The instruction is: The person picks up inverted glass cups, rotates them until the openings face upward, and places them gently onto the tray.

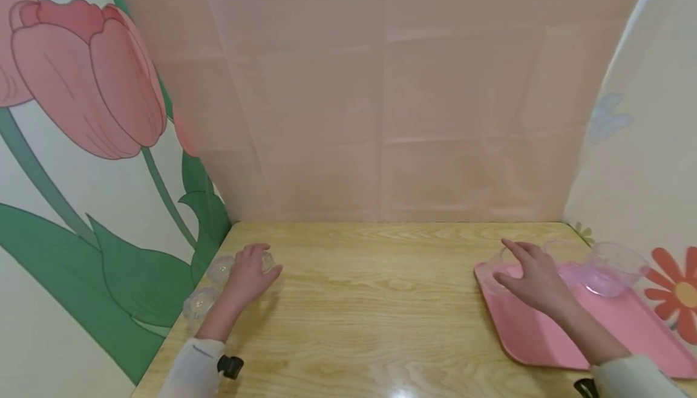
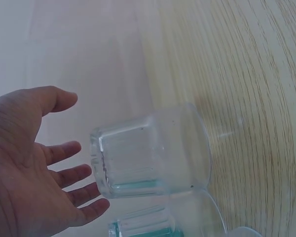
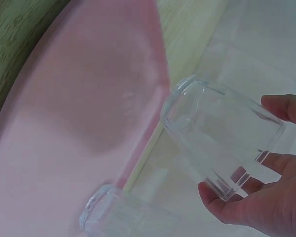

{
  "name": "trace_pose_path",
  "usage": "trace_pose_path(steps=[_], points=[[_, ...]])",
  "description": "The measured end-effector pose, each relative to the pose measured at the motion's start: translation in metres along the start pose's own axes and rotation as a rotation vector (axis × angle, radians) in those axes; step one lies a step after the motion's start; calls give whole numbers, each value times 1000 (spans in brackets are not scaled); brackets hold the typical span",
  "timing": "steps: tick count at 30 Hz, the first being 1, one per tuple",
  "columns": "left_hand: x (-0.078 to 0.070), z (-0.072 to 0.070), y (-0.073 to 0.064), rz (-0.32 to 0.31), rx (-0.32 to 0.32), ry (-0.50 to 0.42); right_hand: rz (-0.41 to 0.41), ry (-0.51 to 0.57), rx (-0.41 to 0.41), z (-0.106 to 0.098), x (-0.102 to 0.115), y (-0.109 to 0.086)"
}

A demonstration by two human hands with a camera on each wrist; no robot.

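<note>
My left hand (image 1: 251, 277) is at the left of the table, its thumb and fingers spread. In the left wrist view a clear glass (image 2: 138, 155) stands upside down just beyond the fingertips (image 2: 91, 190); whether they touch it I cannot tell. Two more clear glasses (image 1: 220, 268) are beside and behind that hand. Over the far left corner of a pink tray (image 1: 550, 331), my right hand (image 1: 536, 277) grips another clear glass (image 3: 222, 133) near one end, thumb on one side and fingers on the other.
On the tray's far side stand more clear glasses (image 1: 615, 268), one seen partly in the right wrist view. The wooden table (image 1: 381, 307) lies between the hands. A pink cloth (image 1: 381, 95) hangs at the back, with painted walls at both sides.
</note>
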State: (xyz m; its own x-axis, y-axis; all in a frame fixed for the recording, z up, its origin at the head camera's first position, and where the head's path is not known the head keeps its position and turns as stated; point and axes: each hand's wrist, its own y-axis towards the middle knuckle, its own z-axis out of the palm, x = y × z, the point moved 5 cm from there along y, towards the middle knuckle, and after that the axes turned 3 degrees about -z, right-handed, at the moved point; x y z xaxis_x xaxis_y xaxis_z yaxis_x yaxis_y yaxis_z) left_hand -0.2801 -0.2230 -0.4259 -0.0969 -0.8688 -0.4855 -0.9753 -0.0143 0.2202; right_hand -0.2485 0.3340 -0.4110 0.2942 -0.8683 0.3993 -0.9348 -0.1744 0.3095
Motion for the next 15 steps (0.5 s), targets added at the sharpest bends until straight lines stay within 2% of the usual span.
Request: trace_pose_path(steps=[8,15], points=[[4,-1,1,-25,16,-5,4,-24,-17,3,-8,2],[6,-1,4,-35,28,-16,22,-51,13,6,-16,5]])
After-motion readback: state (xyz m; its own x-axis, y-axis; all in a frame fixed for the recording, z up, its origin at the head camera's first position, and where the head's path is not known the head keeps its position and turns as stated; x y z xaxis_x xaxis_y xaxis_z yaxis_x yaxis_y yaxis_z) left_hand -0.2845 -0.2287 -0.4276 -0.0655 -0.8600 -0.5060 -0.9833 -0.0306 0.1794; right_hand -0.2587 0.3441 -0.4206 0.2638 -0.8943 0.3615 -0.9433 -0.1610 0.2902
